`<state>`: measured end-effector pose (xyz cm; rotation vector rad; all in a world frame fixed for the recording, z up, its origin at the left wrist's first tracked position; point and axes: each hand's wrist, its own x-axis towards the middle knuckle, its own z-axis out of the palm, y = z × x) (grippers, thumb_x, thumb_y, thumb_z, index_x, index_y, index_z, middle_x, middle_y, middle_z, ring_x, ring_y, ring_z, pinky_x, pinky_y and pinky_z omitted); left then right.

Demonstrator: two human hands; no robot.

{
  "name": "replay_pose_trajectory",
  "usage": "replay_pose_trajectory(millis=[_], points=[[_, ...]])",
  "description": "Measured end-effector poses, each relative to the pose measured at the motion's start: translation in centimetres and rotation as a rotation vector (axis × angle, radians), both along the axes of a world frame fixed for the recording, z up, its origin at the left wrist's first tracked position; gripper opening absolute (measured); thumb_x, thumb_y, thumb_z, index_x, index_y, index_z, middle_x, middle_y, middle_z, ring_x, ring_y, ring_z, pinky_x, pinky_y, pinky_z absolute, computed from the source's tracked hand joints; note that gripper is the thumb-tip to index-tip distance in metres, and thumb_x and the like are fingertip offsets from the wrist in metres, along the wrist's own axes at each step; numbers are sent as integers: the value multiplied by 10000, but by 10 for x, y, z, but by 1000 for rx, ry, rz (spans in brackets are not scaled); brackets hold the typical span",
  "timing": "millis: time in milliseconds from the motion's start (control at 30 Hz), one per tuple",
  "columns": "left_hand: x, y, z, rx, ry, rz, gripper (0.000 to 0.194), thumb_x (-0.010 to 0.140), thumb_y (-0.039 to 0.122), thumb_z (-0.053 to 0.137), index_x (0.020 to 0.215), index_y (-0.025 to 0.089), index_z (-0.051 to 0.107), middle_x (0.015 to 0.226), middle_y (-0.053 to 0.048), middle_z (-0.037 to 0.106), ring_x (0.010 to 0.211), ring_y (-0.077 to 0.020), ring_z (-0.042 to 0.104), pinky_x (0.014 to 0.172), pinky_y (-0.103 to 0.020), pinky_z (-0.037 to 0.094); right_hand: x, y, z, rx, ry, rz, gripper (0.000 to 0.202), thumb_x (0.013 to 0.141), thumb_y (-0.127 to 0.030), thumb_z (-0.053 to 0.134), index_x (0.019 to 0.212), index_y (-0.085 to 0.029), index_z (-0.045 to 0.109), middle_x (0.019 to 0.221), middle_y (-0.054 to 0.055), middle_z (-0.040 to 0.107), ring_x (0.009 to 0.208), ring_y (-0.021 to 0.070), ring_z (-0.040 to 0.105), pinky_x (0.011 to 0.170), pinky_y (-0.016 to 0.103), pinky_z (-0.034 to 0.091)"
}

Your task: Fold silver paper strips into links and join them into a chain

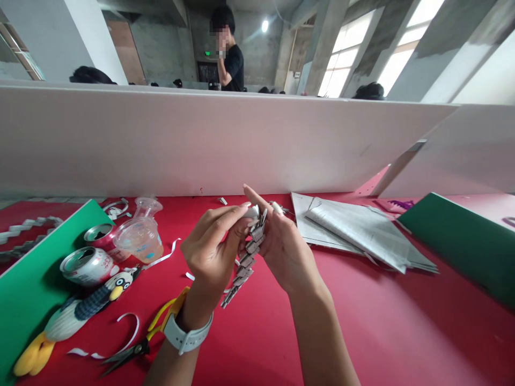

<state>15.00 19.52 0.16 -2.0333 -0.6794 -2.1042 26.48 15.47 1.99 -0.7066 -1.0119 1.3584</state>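
A folded grey paper chain hangs in a zigzag strip between my two hands, over the red table. My left hand, with a pale watch strap on its wrist, pinches the chain's upper end near a small white piece. My right hand holds the same end from the other side, its index finger stretched up and away. The exact fold between the fingertips is hidden. Yellow-handled scissors lie beside my left wrist, near a curled white paper strip.
At the left are a bird-shaped plush, two cans, a clear plastic cup and a green board. Folded newspapers lie right, by another green board. Behind a white partition stands a person.
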Motion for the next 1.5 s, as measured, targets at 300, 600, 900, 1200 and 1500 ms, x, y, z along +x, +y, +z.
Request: replay_pose_trajectory(millis=[300, 600, 900, 1200, 1500], points=[[2, -1, 4, -68, 66, -115, 163, 824, 97, 688, 965, 177, 697, 941, -52, 716, 886, -143, 692, 796, -265, 576, -6, -3, 1, -19, 37, -226, 392, 919, -418, 522, 1254, -258, 648, 741, 3, 554, 637, 120, 484, 570, 260, 445], [1, -5, 3, -270, -22, -254, 119, 825, 119, 691, 913, 197, 682, 817, 5, 689, 762, -107, 660, 681, -224, 565, -9, 1, -7, -3, -140, -362, 458, 922, -470, 493, 1317, -268, 605, 815, 24, 634, 796, 180, 592, 735, 335, 497], [5, -7, 4, -247, -43, -170, 86, 812, 122, 703, 874, 182, 690, 757, 4, 676, 686, -97, 624, 632, -222, 534, -15, -1, -2, 9, -141, -399, 453, 913, -429, 492, 1323, -270, 597, 1213, 52, 664, 1273, 247, 505, 1010, 410, 456], [3, -5, 3, -276, -29, -202, 72, 813, 120, 693, 870, 163, 690, 768, -5, 684, 695, -104, 641, 655, -225, 544, -13, 2, -6, 5, -137, -385, 483, 917, -464, 485, 1343, -259, 582, 1087, 53, 698, 1150, 244, 591, 951, 400, 493], [4, -3, 0, -177, 76, -70, 41, 846, 140, 649, 859, 163, 681, 746, -18, 671, 663, -106, 620, 634, -220, 521, -15, 5, -7, -66, -276, -463, 534, 920, -480, 467, 1408, -268, 517, 1068, 68, 641, 983, 197, 577, 853, 343, 492]])
